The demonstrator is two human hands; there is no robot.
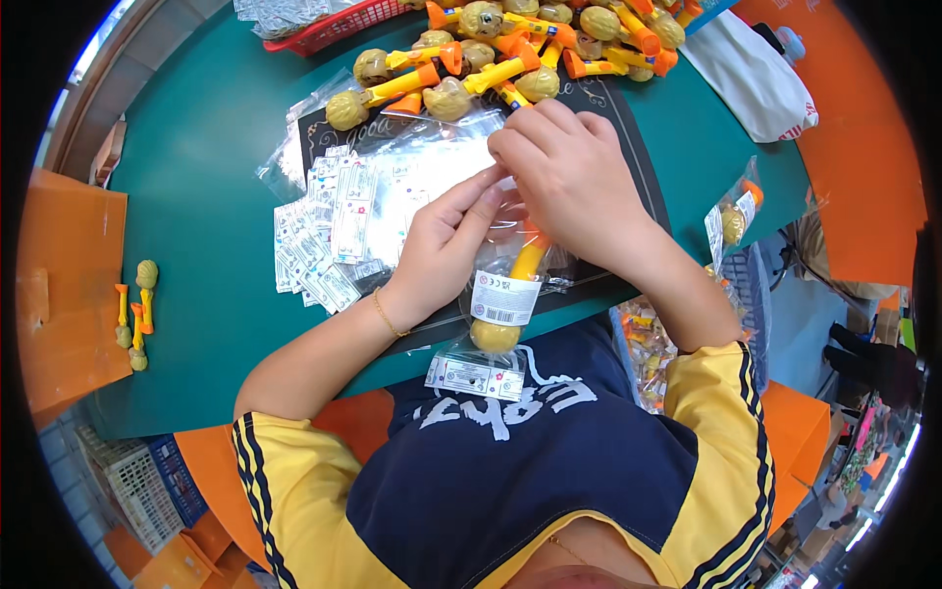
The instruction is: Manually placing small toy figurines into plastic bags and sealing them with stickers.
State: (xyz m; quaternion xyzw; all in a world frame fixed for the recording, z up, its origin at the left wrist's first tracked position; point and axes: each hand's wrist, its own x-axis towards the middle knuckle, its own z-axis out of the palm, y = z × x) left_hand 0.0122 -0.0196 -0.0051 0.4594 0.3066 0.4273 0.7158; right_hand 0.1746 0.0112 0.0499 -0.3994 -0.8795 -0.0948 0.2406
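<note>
My left hand [446,236] pinches the top edge of a clear plastic bag [546,263] between thumb and fingers. Opposite it, the curled fingers of my right hand [574,172] grip the same edge, and the two fingertips meet. Inside the bag hangs a yellow toy [531,257] with an orange end up and a round gold head down. A white label [504,298] with a barcode is on the bag. At its lower end shows a printed white slip [475,378]. Under my hands lie a pile of slips [324,240] and shiny clear bags [392,196].
A dark mat [636,147] covers part of the green table [206,196]. Several loose toys [446,98] are heaped at the far side, beside a red basket [339,31]. Another bagged toy [734,218] sits at the right edge, above a container of bagged toys [648,353]. A few toys [146,275] lie left.
</note>
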